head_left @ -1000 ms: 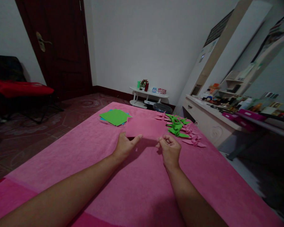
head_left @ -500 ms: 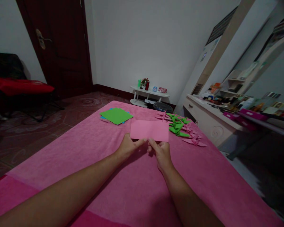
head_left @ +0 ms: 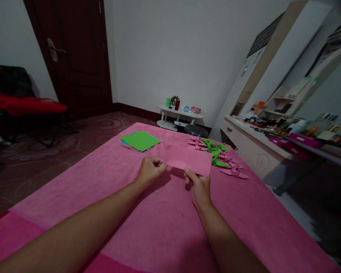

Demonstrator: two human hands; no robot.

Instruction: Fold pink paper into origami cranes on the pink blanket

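A pink sheet of origami paper (head_left: 189,159), a long rectangle that looks folded in half, is held just above the pink bed cover (head_left: 147,227). My right hand (head_left: 199,185) grips its front edge towards the right, thumb on top and fingers curled beneath. At the sheet's front left corner, my left hand (head_left: 150,171) is closed with fingers curled and pinched together; the fingertips meet the corner. The paper slants, its right end lying nearer to me.
Green paper (head_left: 141,140) tops a stack of squares at the far left. Folded green cranes (head_left: 215,154) and pink cranes (head_left: 235,171) lie at the right. Beyond stand a low white table (head_left: 166,124) and a cluttered dresser (head_left: 255,146).
The paper has shifted right and turned, its right end coming nearer. My left hand has moved from under its front edge to its left corner, and the hands are farther apart.
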